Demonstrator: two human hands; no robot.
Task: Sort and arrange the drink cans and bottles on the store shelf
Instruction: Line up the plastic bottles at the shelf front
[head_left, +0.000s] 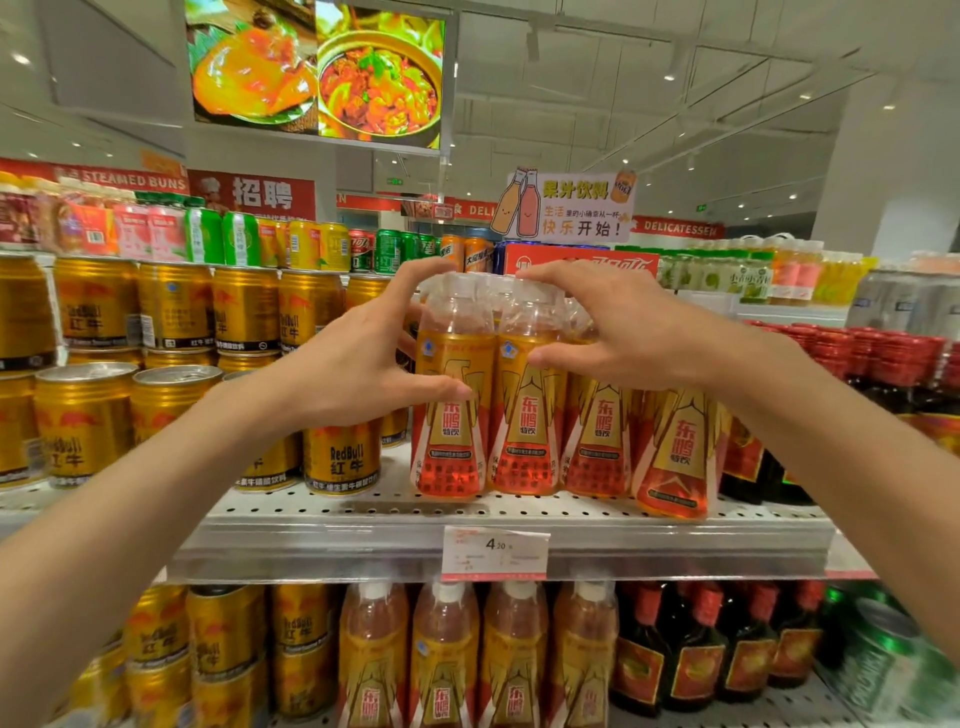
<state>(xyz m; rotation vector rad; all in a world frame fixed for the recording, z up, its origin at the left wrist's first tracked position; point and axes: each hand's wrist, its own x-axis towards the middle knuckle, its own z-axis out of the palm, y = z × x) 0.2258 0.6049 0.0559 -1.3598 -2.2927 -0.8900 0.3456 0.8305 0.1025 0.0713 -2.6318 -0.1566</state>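
Several orange energy-drink bottles with gold and red labels stand in a row on the middle shelf. My left hand wraps the leftmost front bottle, thumb across its label and fingers over its white cap. My right hand grips the second bottle beside it, thumb on its shoulder and fingers curled over the cap. Two more bottles of the same kind stand to the right; the outermost one leans forward at the shelf edge.
Gold Red Bull cans fill the shelf to the left, stacked two high. Dark bottles with red caps stand to the right. A price tag hangs on the shelf lip. More bottles and cans fill the lower shelf.
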